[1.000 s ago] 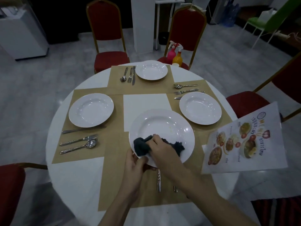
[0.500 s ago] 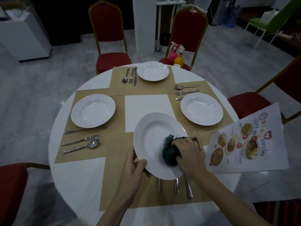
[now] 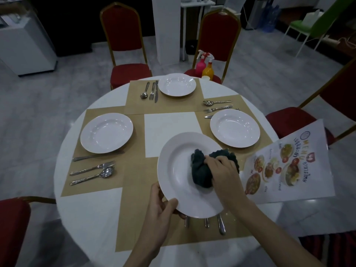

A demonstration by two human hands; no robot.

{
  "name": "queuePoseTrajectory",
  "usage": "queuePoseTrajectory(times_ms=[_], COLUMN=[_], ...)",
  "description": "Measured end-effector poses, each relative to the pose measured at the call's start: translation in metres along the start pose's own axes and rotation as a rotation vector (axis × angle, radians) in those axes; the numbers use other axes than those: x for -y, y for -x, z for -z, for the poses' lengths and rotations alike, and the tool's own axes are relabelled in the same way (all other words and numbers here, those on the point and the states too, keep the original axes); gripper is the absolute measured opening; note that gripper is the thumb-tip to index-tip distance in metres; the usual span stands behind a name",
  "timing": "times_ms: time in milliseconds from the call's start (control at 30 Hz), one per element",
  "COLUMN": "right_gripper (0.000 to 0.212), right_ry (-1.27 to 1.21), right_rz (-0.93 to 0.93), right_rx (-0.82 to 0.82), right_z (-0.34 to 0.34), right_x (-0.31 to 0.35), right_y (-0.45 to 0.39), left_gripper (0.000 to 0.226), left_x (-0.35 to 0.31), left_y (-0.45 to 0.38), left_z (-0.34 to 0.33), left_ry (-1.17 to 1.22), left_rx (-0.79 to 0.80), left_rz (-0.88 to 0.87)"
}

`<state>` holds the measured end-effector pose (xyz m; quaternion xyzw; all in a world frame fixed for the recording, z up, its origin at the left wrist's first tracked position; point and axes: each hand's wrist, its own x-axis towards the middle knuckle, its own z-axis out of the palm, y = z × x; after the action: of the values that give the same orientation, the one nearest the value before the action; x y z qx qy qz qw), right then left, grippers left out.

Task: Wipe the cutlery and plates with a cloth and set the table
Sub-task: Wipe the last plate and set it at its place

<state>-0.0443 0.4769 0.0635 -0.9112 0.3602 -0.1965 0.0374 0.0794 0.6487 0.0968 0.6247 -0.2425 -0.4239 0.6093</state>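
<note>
- Plate [image 3: 179, 170] in hand sits at about 5 o'clock on the round table [image 3: 86, 214], lifted and tilted over the near placemat [image 3: 134, 228], its face turned toward the person.
- Left hand [image 3: 159, 207] pinches the plate's near rim at roughly 7 o'clock, thumb on top of the rim and the fingers curled beneath.
- Right hand [image 3: 223, 174] is bunched around a dark cloth [image 3: 200, 172] and presses it into the plate's well on the 3 o'clock side; the cloth spills over that rim.
- The unwiped-looking stretch of the well lies toward 9 o'clock from the cloth, so I judge the right hand is the one to sweep across while the left only steadies.
- Three cutlery handles [image 3: 221, 224] poke out from under the plate's near edge, their long axes running 12 to 6; I reckon they need wiping yet.
- Three other plates, at 9 [image 3: 106, 132], 12 [image 3: 177, 84] and 2 o'clock [image 3: 234, 128], already lie flat with cutlery beside them.
- A laminated sheet [image 3: 308, 151] at 3 o'clock reads "MENU" above food photos; its other lettering is not in Latin script and I cannot read it.
- Two spray bottles [image 3: 204, 66] stand beyond the far plate; no label is legible.
</note>
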Motion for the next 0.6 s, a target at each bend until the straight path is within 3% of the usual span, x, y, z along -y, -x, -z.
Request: queuePoseTrajectory(times_ms=[167, 300, 500, 600], right_gripper=[0.028, 0.025, 0.039, 0.039], right_ry=[0.038, -0.013, -0.058, -0.035], right_rz=[-0.097, -0.132, -0.008, -0.033], right_rx=[-0.040, 0.051, 0.257, 0.236], right_z=[0.002, -0.001, -0.006, -0.004], right_x=[0.004, 0.014, 0.017, 0.018], right_y=[-0.027, -0.011, 0.038, 0.039], left_gripper=[0.032, 0.031, 0.033, 0.038], left_x=[-0.009, -0.003, 0.014, 0.016], left_y=[-0.005, -0.010, -0.004, -0.001], left_z=[-0.005, 0.001, 0.020, 0.021], left_ry=[-0.014, -0.025, -0.007, -0.020], left_rx=[0.020, -0.050, -0.103, -0.047], left_rz=[-0.025, -0.035, -0.003, -0.007])
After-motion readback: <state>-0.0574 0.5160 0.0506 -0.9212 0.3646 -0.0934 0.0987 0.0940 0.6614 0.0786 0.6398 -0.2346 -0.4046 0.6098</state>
